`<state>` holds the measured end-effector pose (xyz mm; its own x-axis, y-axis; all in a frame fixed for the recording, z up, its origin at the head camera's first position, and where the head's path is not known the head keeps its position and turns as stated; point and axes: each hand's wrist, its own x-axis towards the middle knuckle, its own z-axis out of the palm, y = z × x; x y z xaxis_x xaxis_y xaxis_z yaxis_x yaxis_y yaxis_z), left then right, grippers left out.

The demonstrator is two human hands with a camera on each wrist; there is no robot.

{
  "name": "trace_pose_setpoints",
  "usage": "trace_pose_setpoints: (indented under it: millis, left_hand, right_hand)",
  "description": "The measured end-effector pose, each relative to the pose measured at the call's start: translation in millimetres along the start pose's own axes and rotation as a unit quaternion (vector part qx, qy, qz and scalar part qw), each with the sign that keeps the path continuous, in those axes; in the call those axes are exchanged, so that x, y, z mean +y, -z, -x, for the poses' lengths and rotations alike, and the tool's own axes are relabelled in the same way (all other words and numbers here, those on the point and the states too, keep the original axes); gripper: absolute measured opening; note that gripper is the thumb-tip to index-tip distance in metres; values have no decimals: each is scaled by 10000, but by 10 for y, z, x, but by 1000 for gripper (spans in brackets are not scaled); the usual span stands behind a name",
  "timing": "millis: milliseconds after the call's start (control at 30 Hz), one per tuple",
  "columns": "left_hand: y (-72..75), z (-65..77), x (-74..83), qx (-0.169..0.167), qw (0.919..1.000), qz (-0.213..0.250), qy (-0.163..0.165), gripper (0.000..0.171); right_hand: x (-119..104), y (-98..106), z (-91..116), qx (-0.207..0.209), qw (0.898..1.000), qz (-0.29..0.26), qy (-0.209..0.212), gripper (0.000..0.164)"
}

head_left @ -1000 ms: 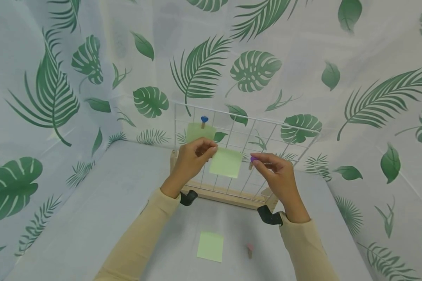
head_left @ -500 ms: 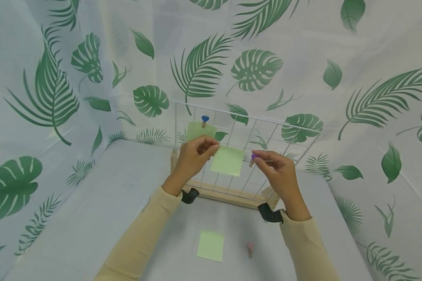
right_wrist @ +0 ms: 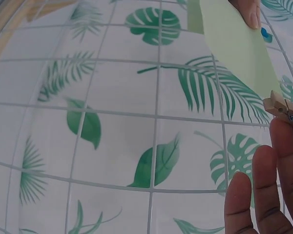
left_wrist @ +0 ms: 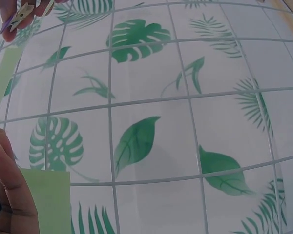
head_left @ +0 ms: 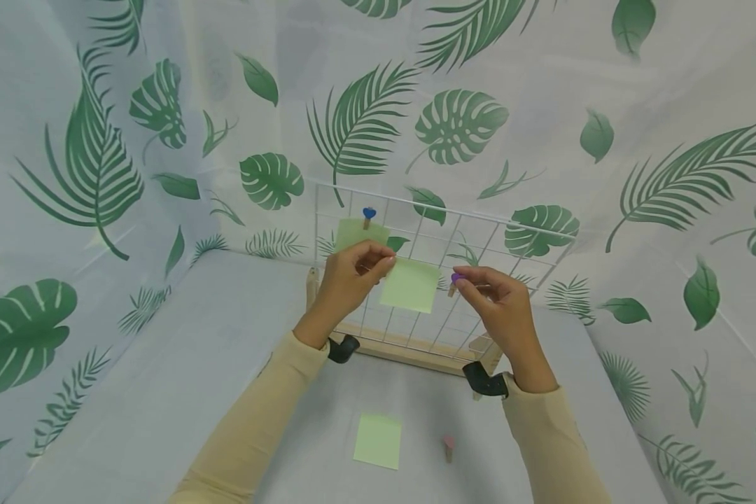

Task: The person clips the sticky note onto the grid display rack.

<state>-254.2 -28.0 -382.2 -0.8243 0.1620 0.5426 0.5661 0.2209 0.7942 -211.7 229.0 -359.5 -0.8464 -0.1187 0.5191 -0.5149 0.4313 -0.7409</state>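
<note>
Between thumb and fingers, my left hand [head_left: 355, 276] pinches a light green sticky note [head_left: 411, 285] by its upper left corner, in front of the white wire grid [head_left: 472, 213]. My right hand [head_left: 500, 297] pinches a small wooden clothespin [head_left: 452, 288] with a purple top, just right of the note. In the right wrist view the clothespin [right_wrist: 279, 106] is close to the note's edge [right_wrist: 244, 53]; I cannot tell whether they touch. Behind my left hand, another green note [head_left: 351, 234] hangs on the grid under a clothespin with a blue heart [head_left: 369, 213].
The grid stands in a wooden base [head_left: 409, 350] on a white table [head_left: 183, 364]. Nearer to me lie a third green note [head_left: 378, 441] and a clothespin with a pink heart [head_left: 449, 448]. A leaf-printed cloth [head_left: 365, 126] hangs behind and at the sides.
Both hands have risen slightly, the left also shifting a little right, carrying the note and the purple clothespin. Both grips stay the same.
</note>
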Motion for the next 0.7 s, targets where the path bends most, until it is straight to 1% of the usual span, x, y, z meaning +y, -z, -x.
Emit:
trace_pose_setpoints:
  millis: [500, 700]
  left_hand:
    - [-24, -65, -5, -7, 10000, -34, -37, 15]
    - [-31, -84, -9, -3, 9999, -43, -121, 16]
  right_hand:
    - [-23, 13, -65, -25, 9999, 72, 135, 16]
    - [-10, 23, -72, -25, 9995, 229, 230, 16]
